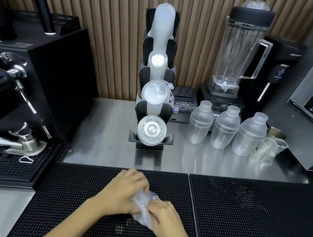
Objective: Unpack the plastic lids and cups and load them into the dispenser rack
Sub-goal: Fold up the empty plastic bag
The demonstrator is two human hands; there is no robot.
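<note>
A black tiered dispenser rack [139, 107] stands at the middle of the steel counter. Its top two slots hold stacks of clear cups [163, 25]. The two lower slots hold stacks of clear lids [151, 131]. Over the black bar mat in front, my left hand [125, 190] and my right hand [166, 216] both grip a crumpled clear plastic bag [142, 208] between them. Whether anything is inside the bag cannot be seen.
An espresso machine [14, 79] with a drip tray fills the left. A blender [237, 55], three plastic shakers [225, 127], small measuring cups [269, 148] and a receipt printer [183, 104] stand right of the rack. Two black mesh bar mats [257, 226] cover the front counter.
</note>
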